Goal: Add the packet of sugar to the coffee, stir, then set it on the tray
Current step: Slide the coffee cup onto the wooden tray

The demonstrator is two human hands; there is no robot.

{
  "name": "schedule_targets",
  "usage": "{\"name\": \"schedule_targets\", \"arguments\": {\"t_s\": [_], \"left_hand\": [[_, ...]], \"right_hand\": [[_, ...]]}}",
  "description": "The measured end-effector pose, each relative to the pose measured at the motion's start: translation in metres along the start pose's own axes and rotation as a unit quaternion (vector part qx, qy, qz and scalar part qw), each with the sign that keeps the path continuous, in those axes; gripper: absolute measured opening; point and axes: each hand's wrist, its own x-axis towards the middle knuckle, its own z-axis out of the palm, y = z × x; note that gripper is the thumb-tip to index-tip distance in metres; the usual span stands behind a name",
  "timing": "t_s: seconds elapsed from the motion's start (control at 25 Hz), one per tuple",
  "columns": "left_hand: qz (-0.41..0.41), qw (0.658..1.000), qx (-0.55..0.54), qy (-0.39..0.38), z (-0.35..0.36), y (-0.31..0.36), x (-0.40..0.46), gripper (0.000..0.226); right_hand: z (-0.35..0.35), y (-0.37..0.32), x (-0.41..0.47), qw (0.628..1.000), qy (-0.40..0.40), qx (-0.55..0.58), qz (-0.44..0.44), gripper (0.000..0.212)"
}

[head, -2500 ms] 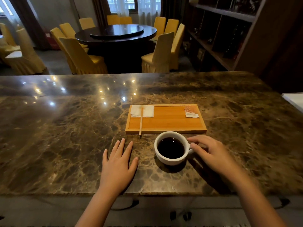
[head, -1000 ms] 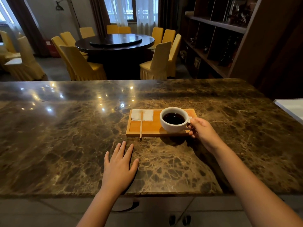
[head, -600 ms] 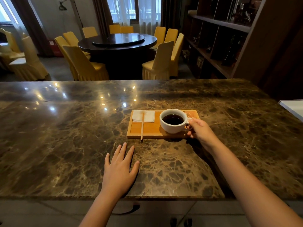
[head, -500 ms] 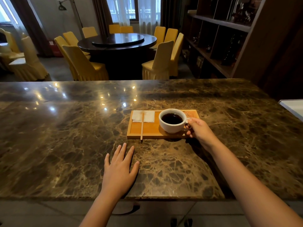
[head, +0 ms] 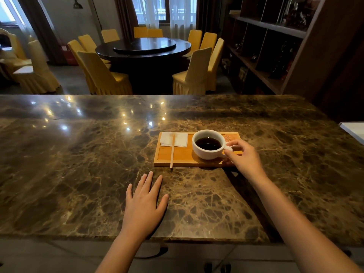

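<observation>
A white cup of dark coffee (head: 208, 145) stands on the wooden tray (head: 177, 159), on its right half. My right hand (head: 243, 157) pinches the cup's handle from the right. My left hand (head: 144, 203) lies flat on the marble counter, fingers spread, nearer to me than the tray. A wooden stir stick (head: 172, 151) rests across a white napkin (head: 174, 139) at the tray's left end and overhangs the front edge. The torn sugar packet (head: 229, 137) peeks out behind the cup at the tray's far right corner.
The tray sits on a wide brown marble counter (head: 78, 164). A white object (head: 353, 130) lies at the counter's right edge. Beyond the counter are a dark round table (head: 143, 47) with yellow chairs and a dark shelf unit (head: 275, 46) at the right.
My right hand lifted the cup from the counter in front of the tray and carried it onto the tray's right half. My left hand stayed flat on the counter.
</observation>
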Motion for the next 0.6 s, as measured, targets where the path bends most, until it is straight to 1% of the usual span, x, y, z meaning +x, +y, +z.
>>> {"name": "schedule_targets", "arguments": {"t_s": [0.16, 0.32, 0.48, 0.6], "left_hand": [[-0.001, 1.000, 0.003, -0.002, 0.000, -0.001, 0.000, 0.070], [0.001, 1.000, 0.005, -0.002, 0.000, -0.001, 0.000, 0.070], [0.000, 1.000, 0.005, -0.005, 0.000, -0.001, 0.000, 0.070], [-0.001, 1.000, 0.004, -0.004, 0.001, -0.001, 0.000, 0.070]], "right_hand": [[-0.005, 0.003, 0.005, 1.000, 0.005, 0.012, 0.016, 0.016], [-0.005, 0.003, 0.015, 0.999, 0.003, 0.011, 0.034, 0.015], [-0.003, -0.002, 0.028, 0.999, 0.014, -0.022, 0.027, 0.014], [0.001, -0.005, 0.037, 0.999, 0.012, -0.022, 0.025, 0.016]]}}
